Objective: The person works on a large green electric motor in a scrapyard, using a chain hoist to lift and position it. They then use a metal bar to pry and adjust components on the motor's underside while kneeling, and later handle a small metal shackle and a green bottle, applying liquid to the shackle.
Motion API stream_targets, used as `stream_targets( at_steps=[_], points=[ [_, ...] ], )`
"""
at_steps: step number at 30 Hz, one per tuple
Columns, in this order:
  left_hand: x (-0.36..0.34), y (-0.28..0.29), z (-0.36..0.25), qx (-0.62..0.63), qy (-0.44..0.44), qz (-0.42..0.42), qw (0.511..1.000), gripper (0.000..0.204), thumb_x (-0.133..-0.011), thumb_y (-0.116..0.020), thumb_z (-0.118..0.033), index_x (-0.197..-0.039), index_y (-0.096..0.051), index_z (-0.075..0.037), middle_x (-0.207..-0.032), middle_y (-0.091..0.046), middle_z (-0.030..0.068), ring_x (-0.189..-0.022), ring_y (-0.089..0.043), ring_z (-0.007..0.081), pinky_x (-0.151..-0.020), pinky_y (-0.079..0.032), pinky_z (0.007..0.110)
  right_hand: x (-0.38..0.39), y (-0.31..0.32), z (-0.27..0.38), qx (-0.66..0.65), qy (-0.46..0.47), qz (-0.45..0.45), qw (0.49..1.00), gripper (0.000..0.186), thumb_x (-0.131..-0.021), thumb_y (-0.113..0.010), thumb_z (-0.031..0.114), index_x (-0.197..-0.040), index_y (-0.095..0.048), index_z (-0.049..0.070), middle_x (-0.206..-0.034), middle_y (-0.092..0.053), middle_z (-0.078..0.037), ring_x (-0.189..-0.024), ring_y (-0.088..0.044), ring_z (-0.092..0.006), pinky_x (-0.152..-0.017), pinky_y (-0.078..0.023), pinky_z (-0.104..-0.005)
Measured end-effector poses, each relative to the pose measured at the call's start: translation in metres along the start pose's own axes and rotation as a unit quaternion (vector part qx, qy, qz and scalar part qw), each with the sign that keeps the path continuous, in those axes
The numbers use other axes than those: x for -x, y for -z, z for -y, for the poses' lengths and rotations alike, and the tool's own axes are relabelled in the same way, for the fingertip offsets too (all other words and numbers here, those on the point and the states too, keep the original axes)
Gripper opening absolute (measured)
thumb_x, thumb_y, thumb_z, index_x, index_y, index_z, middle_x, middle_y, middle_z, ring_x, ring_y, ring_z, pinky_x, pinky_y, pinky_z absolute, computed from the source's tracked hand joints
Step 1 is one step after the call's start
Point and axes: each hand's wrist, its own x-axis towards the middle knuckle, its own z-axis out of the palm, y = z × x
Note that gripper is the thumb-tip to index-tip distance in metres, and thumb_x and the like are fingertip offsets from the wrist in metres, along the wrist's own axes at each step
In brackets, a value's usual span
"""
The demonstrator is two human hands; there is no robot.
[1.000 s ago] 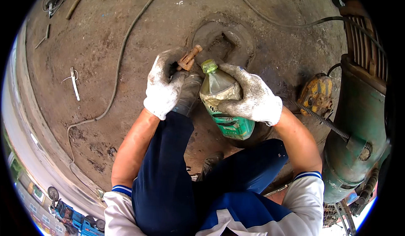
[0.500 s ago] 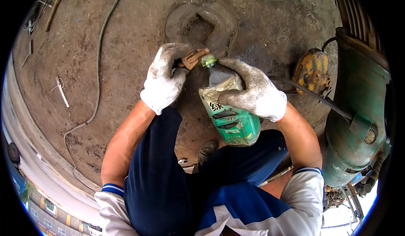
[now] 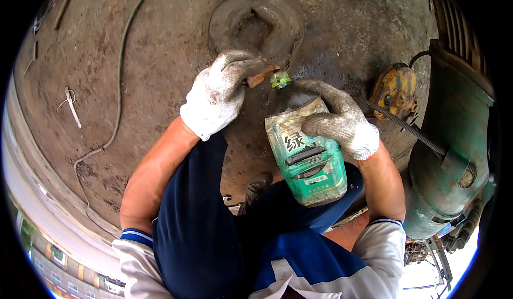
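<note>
My left hand (image 3: 222, 88), in a dirty white knit glove, is closed round a small reddish-brown piece (image 3: 260, 76), perhaps rusty metal. Its exact kind I cannot make out. Just to its right is the yellow-green cap (image 3: 280, 79) of a large plastic bottle (image 3: 315, 165). The bottle has a worn green and whitish label and leans with its neck pointing away from me, its base above my right thigh. My right hand (image 3: 339, 117), gloved too, grips the bottle's shoulder from the right, thumb across the front. Whether the brown piece touches the cap is unclear.
A yellow and black pulley block (image 3: 395, 91) lies to the right, with a steel wire rope (image 3: 409, 125) near it. Beyond stands a big green metal cylinder (image 3: 451, 155). A long cable (image 3: 122, 69) runs along the dirty ground at left. Ahead is a round recessed ring (image 3: 219, 26).
The bottle has shifted right and slightly toward me, its label turned more upward, with my right hand still on it. My left hand has moved right with the brown piece, its fingers now covering more of it.
</note>
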Motion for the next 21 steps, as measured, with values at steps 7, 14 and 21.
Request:
stream_targets(
  at_steps=[7, 14, 21],
  points=[
    [0.004, -0.008, 0.004, 0.016, 0.011, 0.003, 1.0, 0.051, -0.074, -0.062, 0.011, -0.123, -0.067, -0.003, -0.126, -0.065, 0.0201, -0.117, -0.066, 0.0396, -0.097, -0.057, 0.044, 0.004, 0.0, 0.002, -0.046, -0.043, -0.03, 0.998, 0.074, -0.081, -0.079, 0.005, -0.148, -0.05, -0.004, -0.121, -0.071, -0.019, -0.109, -0.071, -0.0239, -0.095, -0.059, -0.0371],
    [0.004, -0.013, 0.005, 0.048, -0.002, 0.016, 0.999, 0.052, -0.074, -0.062, 0.011, -0.124, -0.066, -0.003, -0.126, -0.063, 0.0191, -0.116, -0.066, 0.038, -0.096, -0.057, 0.043, 0.003, -0.003, -0.002, -0.007, -0.011, -0.015, 1.0, 0.074, -0.081, -0.079, 0.005, -0.149, -0.05, -0.002, -0.121, -0.072, -0.018, -0.109, -0.071, -0.0255, -0.097, -0.058, -0.0379],
    [0.007, -0.011, 0.01, 0.064, 0.01, 0.021, 0.998, 0.051, -0.074, -0.063, 0.01, -0.123, -0.066, -0.003, -0.126, -0.063, 0.0192, -0.117, -0.065, 0.0379, -0.097, -0.057, 0.043, 0.0, -0.007, -0.008, -0.033, -0.017, -0.024, 0.999, 0.071, -0.082, -0.079, 0.005, -0.147, -0.053, -0.002, -0.119, -0.073, -0.016, -0.107, -0.071, -0.0233, -0.096, -0.058, -0.0372]
  ],
)
